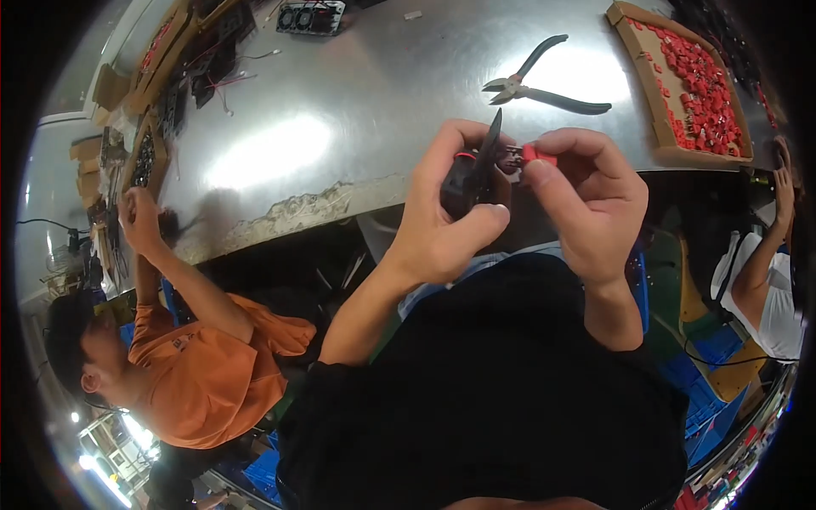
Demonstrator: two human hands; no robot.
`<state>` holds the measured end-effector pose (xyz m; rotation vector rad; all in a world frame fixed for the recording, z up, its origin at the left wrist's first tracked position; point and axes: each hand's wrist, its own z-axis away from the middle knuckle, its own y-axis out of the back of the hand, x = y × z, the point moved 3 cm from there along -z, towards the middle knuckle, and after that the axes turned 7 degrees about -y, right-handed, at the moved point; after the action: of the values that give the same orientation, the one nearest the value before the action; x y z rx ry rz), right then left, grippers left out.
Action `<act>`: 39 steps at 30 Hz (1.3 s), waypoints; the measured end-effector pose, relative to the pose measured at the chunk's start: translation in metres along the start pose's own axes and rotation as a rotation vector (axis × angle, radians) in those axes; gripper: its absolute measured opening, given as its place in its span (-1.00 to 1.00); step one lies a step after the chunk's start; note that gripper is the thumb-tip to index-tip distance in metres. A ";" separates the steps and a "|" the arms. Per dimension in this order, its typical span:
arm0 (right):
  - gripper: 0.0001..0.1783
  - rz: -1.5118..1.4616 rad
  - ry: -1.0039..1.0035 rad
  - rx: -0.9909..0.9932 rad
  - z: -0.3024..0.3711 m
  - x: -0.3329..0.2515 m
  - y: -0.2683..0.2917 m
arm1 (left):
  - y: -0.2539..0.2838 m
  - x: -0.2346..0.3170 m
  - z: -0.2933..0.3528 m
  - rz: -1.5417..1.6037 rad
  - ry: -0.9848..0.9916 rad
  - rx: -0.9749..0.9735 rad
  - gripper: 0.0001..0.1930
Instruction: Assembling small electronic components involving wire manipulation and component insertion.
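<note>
My left hand (pixel 442 204) is closed around a black part (pixel 481 174) with a long pointed edge and a bit of red at its side. Its exact kind is unclear. Between the thumb and fingers of my right hand (pixel 591 191) is a small red plastic piece (pixel 537 155). It meets the right side of the black part, where small metal prongs show; I cannot tell whether they are joined. Beyond my hands, diagonal cutters (pixel 512 88) with dark handles lie spread on the metal table (pixel 374 93).
A cardboard box (pixel 648 85) of small red pieces stands at the far right. A twin-fan unit (pixel 311 17) and wired black parts (pixel 200 76) lie at the far left. The near table edge (pixel 306 212) is chipped. Co-workers in orange (pixel 204 365) and white (pixel 769 297) sit either side.
</note>
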<state>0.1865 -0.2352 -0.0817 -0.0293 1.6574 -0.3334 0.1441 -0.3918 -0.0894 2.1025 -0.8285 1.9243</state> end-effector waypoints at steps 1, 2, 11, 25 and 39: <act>-0.78 0.022 0.028 -0.020 0.000 -0.002 -0.006 | 0.000 0.000 0.002 0.067 0.012 -0.021 -0.55; -0.78 0.045 0.057 -0.039 -0.001 -0.003 -0.012 | 0.001 0.000 0.005 0.135 0.024 -0.043 -0.56; -0.79 0.203 0.382 0.008 -0.002 0.003 -0.031 | 0.007 0.000 0.014 -0.022 -0.031 0.046 -0.56; -0.74 0.216 0.124 -0.075 -0.004 0.005 -0.029 | 0.022 0.004 0.012 -0.113 0.032 0.041 -0.64; -0.47 -0.457 -1.012 -0.564 -0.013 0.021 -0.017 | 0.017 0.009 0.017 -0.767 -0.458 -0.092 -0.53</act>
<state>0.1678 -0.2536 -0.0974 -0.8687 0.6688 -0.1303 0.1507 -0.4165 -0.0876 2.3454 -0.0978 1.0185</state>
